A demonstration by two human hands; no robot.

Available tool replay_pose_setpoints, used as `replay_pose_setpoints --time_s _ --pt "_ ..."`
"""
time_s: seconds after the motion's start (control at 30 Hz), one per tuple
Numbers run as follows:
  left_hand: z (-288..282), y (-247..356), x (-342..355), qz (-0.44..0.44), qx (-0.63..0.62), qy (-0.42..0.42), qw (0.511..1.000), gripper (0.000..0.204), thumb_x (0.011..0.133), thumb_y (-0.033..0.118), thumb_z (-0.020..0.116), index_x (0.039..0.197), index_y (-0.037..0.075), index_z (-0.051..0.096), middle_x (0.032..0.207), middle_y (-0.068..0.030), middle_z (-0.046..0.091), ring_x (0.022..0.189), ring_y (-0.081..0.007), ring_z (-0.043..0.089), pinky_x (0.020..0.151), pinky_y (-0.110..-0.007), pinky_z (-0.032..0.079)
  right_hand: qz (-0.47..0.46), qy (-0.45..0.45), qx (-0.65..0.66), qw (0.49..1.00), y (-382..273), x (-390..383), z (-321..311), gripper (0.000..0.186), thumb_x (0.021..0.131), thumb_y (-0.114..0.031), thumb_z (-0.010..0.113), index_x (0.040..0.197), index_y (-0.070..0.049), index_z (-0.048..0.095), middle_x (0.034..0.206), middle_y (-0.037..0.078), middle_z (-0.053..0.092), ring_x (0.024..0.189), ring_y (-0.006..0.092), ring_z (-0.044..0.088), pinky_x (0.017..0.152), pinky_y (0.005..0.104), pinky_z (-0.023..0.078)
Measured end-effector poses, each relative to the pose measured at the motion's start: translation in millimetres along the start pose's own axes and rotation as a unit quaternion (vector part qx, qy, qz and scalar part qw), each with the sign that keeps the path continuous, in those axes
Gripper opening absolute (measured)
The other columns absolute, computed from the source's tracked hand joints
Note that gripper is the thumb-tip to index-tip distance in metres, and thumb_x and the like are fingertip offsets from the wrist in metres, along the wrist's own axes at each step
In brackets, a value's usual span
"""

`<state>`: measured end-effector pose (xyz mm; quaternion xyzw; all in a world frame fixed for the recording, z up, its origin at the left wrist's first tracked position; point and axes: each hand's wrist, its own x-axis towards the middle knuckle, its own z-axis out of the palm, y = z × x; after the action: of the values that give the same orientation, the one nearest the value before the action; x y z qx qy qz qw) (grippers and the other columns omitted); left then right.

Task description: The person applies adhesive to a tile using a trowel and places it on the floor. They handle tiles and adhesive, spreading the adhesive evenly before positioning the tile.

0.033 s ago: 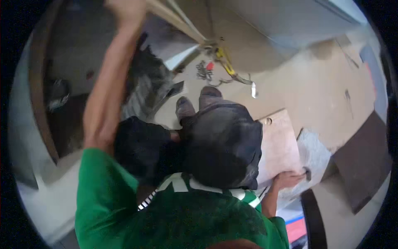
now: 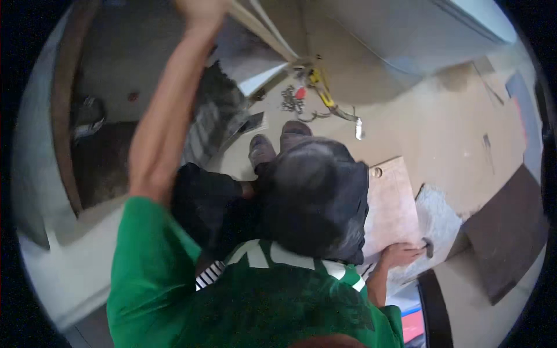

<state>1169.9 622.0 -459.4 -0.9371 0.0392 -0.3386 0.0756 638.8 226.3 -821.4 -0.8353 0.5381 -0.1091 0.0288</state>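
Note:
My left hand [image 2: 202, 11] is raised at the top edge of the view, beside a pale wooden strip [image 2: 264, 37]. Its fingers are cut off or blurred, so their grip does not show. Down at the right, my right hand [image 2: 401, 254] lies on the near end of a light wooden panel [image 2: 393, 203], fingers stretched out toward a small dark curved piece [image 2: 428, 247]. A round hole [image 2: 377, 172] shows near the panel's far corner, beside my knee.
On the floor ahead of my shoes [image 2: 278, 145] lie a yellow tool [image 2: 323, 90], a red piece [image 2: 300, 93] and scattered small metal parts [image 2: 290, 101]. A grey-white slab [image 2: 435, 217] and a dark brown board [image 2: 503, 232] lie at right. An open dark cabinet [image 2: 110, 162] stands left.
The view has shifted a little, so the scene sits slightly further right. My left hand and forearm have moved slightly rightward; my right hand stays on the panel.

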Motion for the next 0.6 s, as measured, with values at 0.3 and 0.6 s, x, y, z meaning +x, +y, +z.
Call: replay_pose_setpoints --time_s 0.3,0.6 --pt "57 66 10 -0.286 -0.426 0.075 0.855 0.037 0.067 0.008 0.062 0.096 -0.014 0.056 0.085 -0.0168 0.062 0.079 -0.0257 0.06 0.071 -0.041 0.049 0.102 -0.037 -0.115 0.987 -5 -21 -8 0.062 0.094 -0.03 0.044 0.142 0.006 0.028 0.14 0.025 0.039 0.12 0.0418 0.047 0.099 0.05 0.04" --pt "82 62 10 -0.268 -0.469 -0.072 0.838 0.035 0.085 0.011 0.064 0.105 -0.016 0.055 0.1 -0.0222 0.064 0.085 -0.0254 0.065 0.074 -0.039 0.056 0.104 -0.093 -0.316 0.938 86 -18 103 0.052 0.093 -0.034 0.047 0.131 0.002 0.048 0.138 0.021 0.046 0.129 0.035 0.042 0.106 0.0481 0.033"
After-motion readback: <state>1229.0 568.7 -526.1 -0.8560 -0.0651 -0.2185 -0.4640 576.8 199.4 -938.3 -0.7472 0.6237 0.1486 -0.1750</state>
